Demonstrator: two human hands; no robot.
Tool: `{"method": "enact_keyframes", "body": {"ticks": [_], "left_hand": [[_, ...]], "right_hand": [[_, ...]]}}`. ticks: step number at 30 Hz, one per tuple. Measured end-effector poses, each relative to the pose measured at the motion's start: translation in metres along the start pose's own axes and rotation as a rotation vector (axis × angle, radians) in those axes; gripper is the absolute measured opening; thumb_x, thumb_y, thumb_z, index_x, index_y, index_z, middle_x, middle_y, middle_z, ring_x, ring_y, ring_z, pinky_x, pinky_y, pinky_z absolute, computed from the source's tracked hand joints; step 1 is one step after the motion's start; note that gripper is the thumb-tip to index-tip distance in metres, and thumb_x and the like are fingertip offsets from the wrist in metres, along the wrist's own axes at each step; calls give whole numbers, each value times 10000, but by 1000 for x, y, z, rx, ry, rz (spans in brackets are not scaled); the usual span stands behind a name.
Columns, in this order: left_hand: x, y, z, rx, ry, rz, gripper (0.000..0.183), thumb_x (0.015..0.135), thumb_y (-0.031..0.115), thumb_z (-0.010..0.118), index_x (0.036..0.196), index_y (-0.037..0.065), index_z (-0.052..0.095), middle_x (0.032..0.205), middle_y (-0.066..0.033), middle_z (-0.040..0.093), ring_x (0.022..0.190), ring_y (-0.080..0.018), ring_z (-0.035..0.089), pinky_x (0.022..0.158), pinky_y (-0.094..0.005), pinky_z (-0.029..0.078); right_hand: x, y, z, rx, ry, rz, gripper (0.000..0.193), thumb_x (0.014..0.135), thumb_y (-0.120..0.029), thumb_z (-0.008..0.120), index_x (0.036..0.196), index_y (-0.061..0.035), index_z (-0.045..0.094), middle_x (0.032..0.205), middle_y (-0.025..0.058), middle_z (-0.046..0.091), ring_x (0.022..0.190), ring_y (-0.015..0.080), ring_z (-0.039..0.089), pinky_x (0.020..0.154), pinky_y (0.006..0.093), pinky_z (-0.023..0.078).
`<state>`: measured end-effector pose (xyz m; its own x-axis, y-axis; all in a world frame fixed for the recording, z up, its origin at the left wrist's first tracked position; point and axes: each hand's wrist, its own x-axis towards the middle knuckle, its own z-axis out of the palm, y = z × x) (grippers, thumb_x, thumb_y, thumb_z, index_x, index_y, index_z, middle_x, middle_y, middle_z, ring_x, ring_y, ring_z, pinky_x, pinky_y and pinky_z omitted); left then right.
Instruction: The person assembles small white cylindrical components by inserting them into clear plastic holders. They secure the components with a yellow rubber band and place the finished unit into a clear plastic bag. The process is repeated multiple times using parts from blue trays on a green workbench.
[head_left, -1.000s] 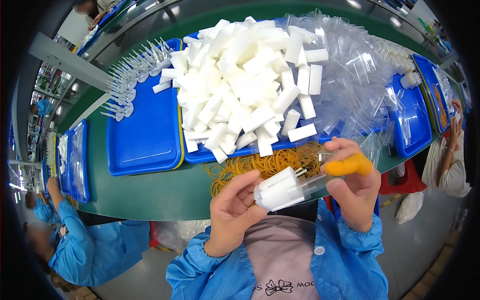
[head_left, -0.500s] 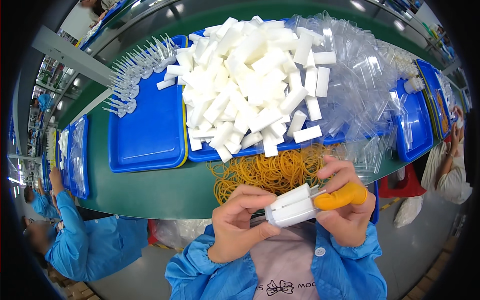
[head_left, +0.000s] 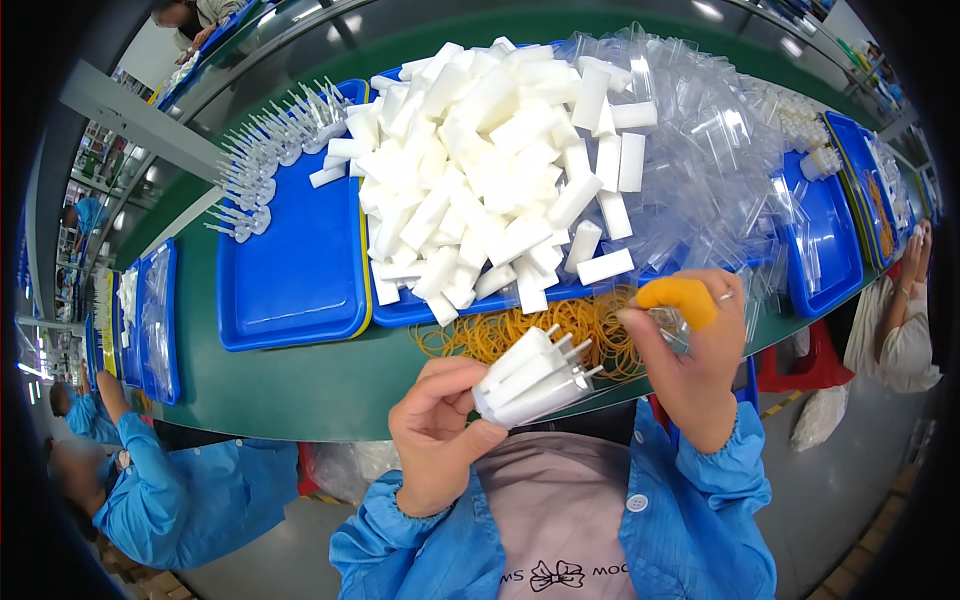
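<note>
Lower centre, our left fingers [head_left: 455, 374] pinch the white-block bundle [head_left: 526, 380]; slackening could splay it. Right fingers [head_left: 680, 296] near-touching; can't tell if holding anything.

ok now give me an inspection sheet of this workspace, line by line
surface: green table, blue trays on it
things in hand: bundle of white blocks with jutting rods
clutter: heaped white blocks, clear plastic pieces, orange rubber bands
grips: left grip holds the bundle; right grip near the rubber bands, unclear whether it holds anything
cables: nothing seen
surroundings: co-worker in blue at left, another in pale clothing at right
</note>
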<state>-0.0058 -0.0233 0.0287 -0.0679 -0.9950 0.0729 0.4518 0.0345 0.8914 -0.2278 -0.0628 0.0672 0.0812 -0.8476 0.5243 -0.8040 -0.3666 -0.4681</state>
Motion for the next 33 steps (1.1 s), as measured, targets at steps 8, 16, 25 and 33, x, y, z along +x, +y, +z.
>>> {"method": "enact_keyframes", "body": {"ticks": [8,16,25,33], "left_hand": [[-2,-1,-4,-10,54,8,487,706,-7,750,1141,-52,536,1108,-121,526,1029,-211,550,922,-337,448],[-2,1,-6,-107,89,-41,536,706,-30,737,1188,-34,503,1123,-111,535,1069,-218,554,924,-348,469],[-5,-1,7,195,-75,19,501,704,-37,743,1165,-46,545,1159,-144,474,1074,-233,535,927,-353,492],[-8,0,10,385,-50,70,478,652,10,796,1095,-18,618,1101,-127,522,975,-184,546,797,-279,485]], "right_hand": [[-1,2,35,-279,-63,-22,334,692,-198,730,978,-69,615,716,23,572,685,197,512,706,365,349],[-9,-3,31,-64,-69,30,339,697,-68,702,1023,-55,608,875,73,592,765,225,547,748,360,387],[-11,-6,0,1204,71,542,274,819,-25,594,1079,7,511,979,124,600,888,175,611,837,309,479],[-13,-3,-2,1180,87,470,308,833,-64,620,1099,26,493,902,160,640,844,201,647,815,319,499]]}}
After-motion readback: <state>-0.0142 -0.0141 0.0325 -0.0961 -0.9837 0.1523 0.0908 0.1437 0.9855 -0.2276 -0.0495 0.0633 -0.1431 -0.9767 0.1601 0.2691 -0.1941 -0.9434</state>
